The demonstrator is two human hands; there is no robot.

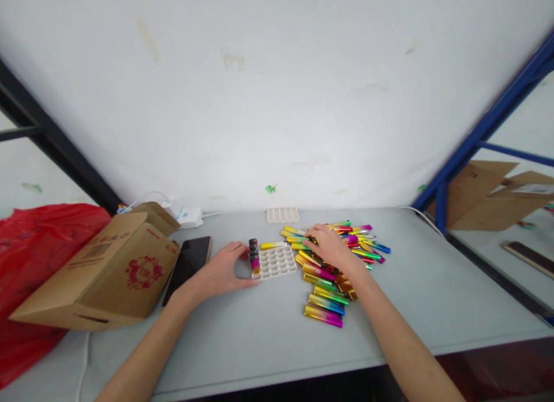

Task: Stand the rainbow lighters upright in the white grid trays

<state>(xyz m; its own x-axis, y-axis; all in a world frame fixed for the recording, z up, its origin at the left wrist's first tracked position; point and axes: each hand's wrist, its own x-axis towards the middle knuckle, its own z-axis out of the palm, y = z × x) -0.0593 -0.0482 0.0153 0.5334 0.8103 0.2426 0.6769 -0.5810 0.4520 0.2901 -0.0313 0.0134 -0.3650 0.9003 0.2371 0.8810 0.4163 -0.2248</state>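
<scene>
At the left edge of a white tray (277,263) with rows of round holes, my left hand (220,270) is curved, thumb at the near corner and fingertips by the far one. Beside those fingertips, several lighters (254,257) stand upright in the leftmost row, black tops up. A yellow lighter (273,246) lies across the tray's far edge. My right hand (331,249) reaches into a pile of shiny, many-coloured lighters (324,302), its fingers curled down around one whose body is mostly hidden. Part of the pile is covered by this hand.
A second white tray (283,215) lies by the wall. On the left are a dark phone (190,263), a cardboard box (112,269), a red plastic bag (52,252) and a white power strip (189,217). A blue metal frame (489,130) rises at the right.
</scene>
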